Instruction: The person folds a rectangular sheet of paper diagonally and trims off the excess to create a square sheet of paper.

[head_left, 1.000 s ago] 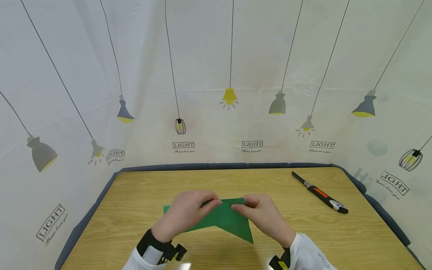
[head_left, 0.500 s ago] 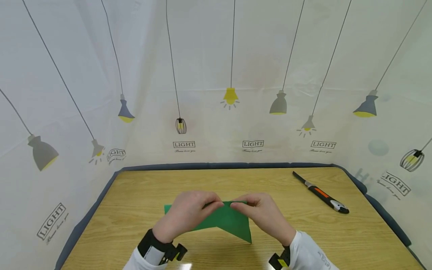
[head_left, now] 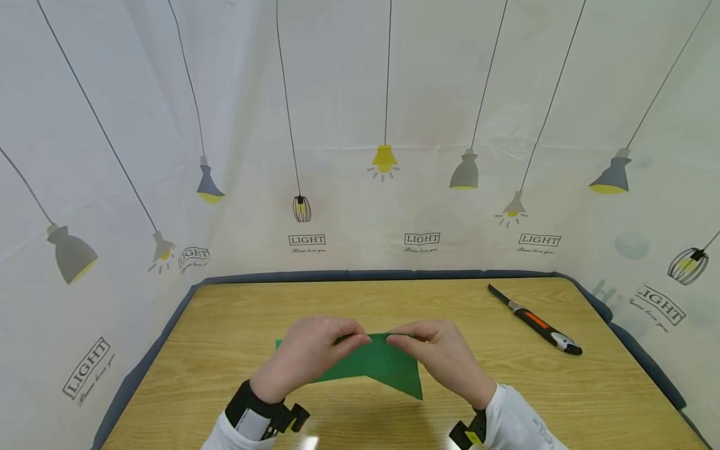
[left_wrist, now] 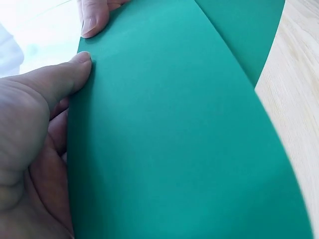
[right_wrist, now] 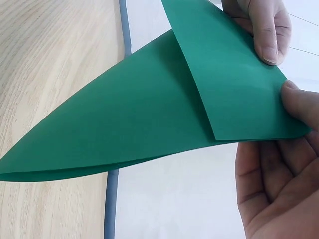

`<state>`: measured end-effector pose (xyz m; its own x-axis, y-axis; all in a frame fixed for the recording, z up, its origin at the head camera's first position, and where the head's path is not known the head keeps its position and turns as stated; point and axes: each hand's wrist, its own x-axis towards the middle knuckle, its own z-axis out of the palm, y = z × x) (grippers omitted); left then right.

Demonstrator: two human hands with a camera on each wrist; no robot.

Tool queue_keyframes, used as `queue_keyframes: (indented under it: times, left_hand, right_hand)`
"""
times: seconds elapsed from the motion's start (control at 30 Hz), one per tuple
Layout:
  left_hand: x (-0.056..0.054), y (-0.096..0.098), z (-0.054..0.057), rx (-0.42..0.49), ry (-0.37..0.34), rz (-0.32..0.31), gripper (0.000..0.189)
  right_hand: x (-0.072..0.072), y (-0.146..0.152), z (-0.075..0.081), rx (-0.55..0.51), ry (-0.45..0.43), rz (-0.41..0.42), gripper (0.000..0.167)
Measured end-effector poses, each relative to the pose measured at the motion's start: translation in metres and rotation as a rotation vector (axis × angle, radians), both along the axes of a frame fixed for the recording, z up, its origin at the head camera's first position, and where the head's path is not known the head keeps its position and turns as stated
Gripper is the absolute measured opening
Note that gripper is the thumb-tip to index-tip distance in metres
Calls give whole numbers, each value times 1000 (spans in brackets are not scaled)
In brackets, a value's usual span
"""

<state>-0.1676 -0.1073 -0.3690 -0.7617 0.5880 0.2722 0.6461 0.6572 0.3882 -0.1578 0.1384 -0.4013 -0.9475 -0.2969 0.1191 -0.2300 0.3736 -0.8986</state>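
A folded sheet of green paper (head_left: 388, 365) is held up over the table in the head view. My left hand (head_left: 315, 356) pinches its top edge near the middle, with the thumb on the near face. Just to the right, my right hand (head_left: 444, 359) pinches the same edge between thumb and fingers. The thumb tips are a short gap apart. From the left wrist, the green paper (left_wrist: 174, 124) shows a broad flat face with another layer behind it. In the right wrist view, a folded flap lies across a longer pointed part of the green paper (right_wrist: 114, 114).
A utility knife (head_left: 537, 322) with a black and orange handle lies at the table's right rear, its dark blade end pointing to the back left. The wooden table (head_left: 236, 312) is bordered by a dark blue edge (head_left: 349, 275) and a lamp-print curtain (head_left: 337, 125).
My right index finger has moved left along the paper's top edge, closer to the left hand. The paper's lower right corner has risen slightly. The left hand keeps its pinch.
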Motion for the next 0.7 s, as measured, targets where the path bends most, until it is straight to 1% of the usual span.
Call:
queue_keyframes:
  times: [0.17,0.3,0.53,0.7]
  left_hand:
    - [-2,-1,-1,14,-18,0,23]
    - [-2,-3,-2,19,-26,7,25]
    - [-2,-3,-1,-1,21,6,20]
    - [-2,-3,-2,1,17,19,20]
  right_hand:
    - [0,2,0,-7,13,-3,24]
    - [0,4,1,-16,4,-19,23]
    - [0,5,1,-3,1,-24,25]
    - [0,7,0,-4,-5,-41,25]
